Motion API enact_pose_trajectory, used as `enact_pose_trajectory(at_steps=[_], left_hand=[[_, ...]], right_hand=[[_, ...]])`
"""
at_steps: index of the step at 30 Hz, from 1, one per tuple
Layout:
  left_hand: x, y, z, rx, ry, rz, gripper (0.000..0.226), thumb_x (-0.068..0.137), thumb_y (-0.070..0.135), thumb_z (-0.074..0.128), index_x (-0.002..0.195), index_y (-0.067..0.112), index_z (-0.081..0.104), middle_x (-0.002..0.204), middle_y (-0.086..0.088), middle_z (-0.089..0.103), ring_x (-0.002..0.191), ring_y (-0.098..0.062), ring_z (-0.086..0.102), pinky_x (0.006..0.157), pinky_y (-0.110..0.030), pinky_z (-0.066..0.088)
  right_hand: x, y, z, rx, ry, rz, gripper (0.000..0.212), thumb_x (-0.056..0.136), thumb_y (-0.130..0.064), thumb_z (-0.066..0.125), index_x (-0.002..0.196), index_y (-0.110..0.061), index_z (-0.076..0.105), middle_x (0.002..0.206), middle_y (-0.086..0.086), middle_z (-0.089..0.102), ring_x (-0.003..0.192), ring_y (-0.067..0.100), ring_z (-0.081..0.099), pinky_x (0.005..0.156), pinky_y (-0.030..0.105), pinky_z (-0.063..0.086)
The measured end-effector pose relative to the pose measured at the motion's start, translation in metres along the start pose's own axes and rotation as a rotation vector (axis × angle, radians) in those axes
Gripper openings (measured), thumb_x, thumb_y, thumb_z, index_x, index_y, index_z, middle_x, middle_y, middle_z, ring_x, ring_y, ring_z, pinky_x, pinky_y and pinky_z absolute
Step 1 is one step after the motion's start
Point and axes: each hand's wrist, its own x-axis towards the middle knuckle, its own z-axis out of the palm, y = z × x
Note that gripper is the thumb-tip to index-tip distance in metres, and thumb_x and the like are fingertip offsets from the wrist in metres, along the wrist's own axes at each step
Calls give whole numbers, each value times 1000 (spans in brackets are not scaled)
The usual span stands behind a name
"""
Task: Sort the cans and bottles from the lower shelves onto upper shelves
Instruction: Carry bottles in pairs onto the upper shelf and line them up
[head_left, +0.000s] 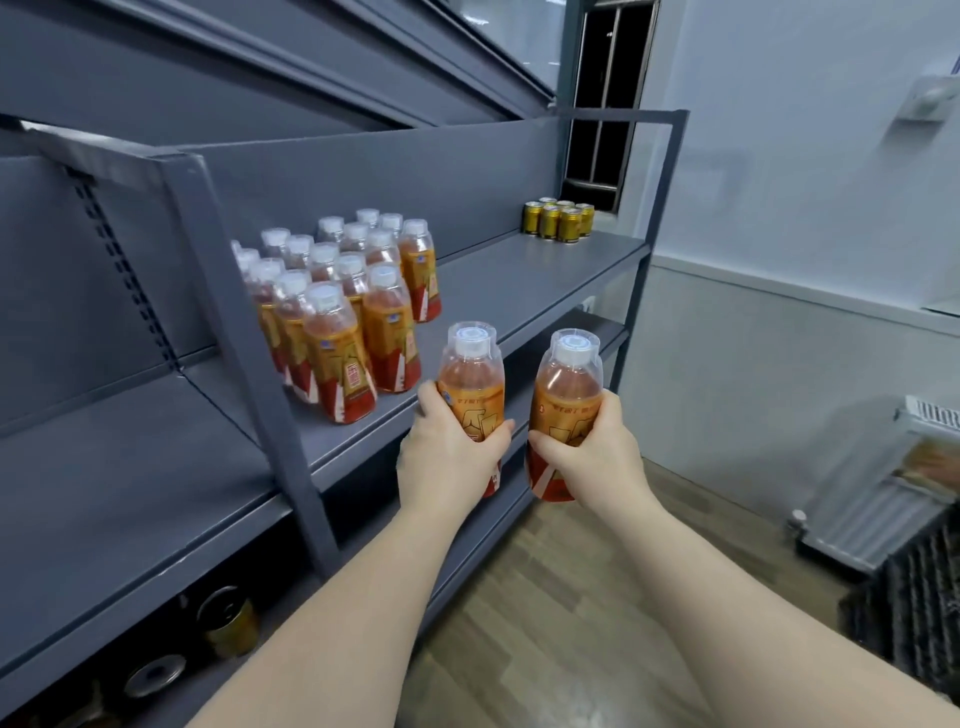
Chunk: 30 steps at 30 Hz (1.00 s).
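Note:
My left hand (449, 452) grips an orange drink bottle (471, 382) with a white cap, held upright just off the front edge of the grey upper shelf (519, 291). My right hand (597, 452) grips a second, matching bottle (567, 395) beside it, a little to the right. Several like bottles (343, 306) stand in rows on the shelf's left part. A small cluster of gold cans (561, 221) stands at the shelf's far right end. More cans (228, 618) show on a lower shelf at bottom left, partly hidden.
A grey upright post (249, 332) crosses in front of the bottle rows. Another shelf (130, 467) lies to the left. Wooden floor (571, 571) is below, a white radiator (883, 499) at right, a dark window (602, 104) behind the shelf end.

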Motion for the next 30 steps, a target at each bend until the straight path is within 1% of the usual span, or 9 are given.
enact_pose_trajectory(at_steps=[3,7,9,11,15,18,23,27,30], left_hand=[[12,17,24,-4,8,-17,86,76,59,76,136,22,27,123,-5,56,110,-28,60,85,-40,52],[30,33,54,-21,20,-38,81,73,61,78,130,26,34,118,1,58,105,-22,62,83,-39,56],[44,38,66,-6,27,-52,81,73,60,78,131,25,34,118,1,57,105,-22,62,81,-38,55],[63,41,78,6,40,-62,81,75,59,78,132,23,34,118,-1,56,106,-24,62,80,-37,54],[106,43,95,-11,70,-62,82,77,57,77,135,21,32,123,-2,54,110,-25,60,83,-35,50],[139,41,102,-9,96,-99,85,78,56,77,138,18,31,127,-6,55,112,-30,60,88,-40,50],[191,32,109,-10,142,-124,90,78,57,76,142,19,26,133,-7,53,117,-33,57,93,-47,52],[218,23,111,-1,205,-155,94,79,57,75,146,19,22,134,-6,53,117,-33,57,93,-46,51],[230,17,112,18,242,-190,90,79,56,75,144,18,25,134,-6,53,116,-33,58,90,-43,50]], right_hand=[[23,13,-17,2,-9,1,65,79,-40,80,126,-31,36,113,-9,59,102,13,59,83,32,52],[57,29,-31,16,-14,8,65,80,-41,79,125,-34,34,110,-12,57,101,11,59,81,30,52],[77,35,-32,26,-24,7,65,80,-41,79,126,-34,34,110,-14,57,101,11,59,80,29,51],[98,40,-30,26,-38,1,68,80,-40,80,131,-32,35,113,-11,57,103,11,59,80,28,52],[144,42,-21,27,-44,-41,70,79,-38,80,133,-28,36,114,-9,57,102,10,58,82,28,53],[178,37,-11,27,-60,-36,67,79,-38,80,130,-28,37,109,-12,57,99,7,58,78,25,49],[229,28,13,23,-114,-66,58,81,-36,80,119,-32,36,103,-18,57,91,-2,56,67,15,43],[258,23,34,26,-179,-102,59,82,-36,79,121,-30,35,103,-19,55,90,-3,55,66,13,41],[278,21,48,37,-244,-121,58,82,-35,79,119,-29,36,101,-17,57,89,-1,57,66,13,43]])
